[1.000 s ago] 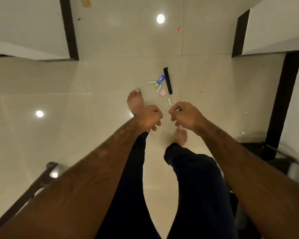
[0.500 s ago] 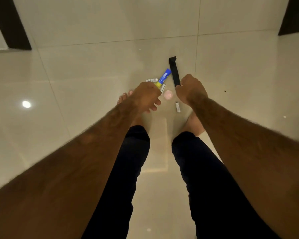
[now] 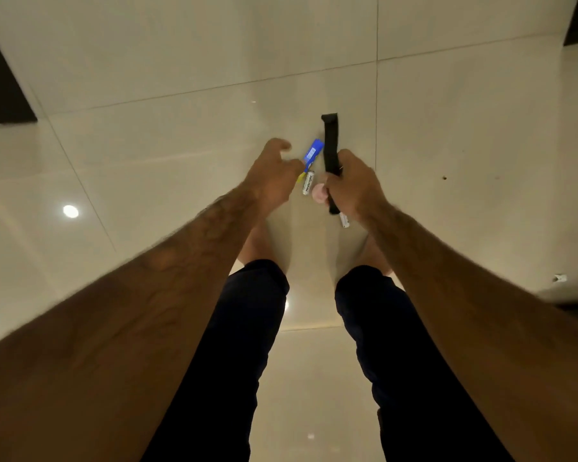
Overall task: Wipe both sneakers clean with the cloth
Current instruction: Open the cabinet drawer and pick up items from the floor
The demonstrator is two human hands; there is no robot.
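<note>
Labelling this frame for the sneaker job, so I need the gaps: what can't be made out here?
Head view:
- sneakers, cloth: neither appears.
- left hand: its own curled fingers hide whether it grips the blue tube.
- black strap: middle hidden inside the right hand.
- lower battery: partly covered by the right wrist.
- pink disc: too blurred to identify.
</note>
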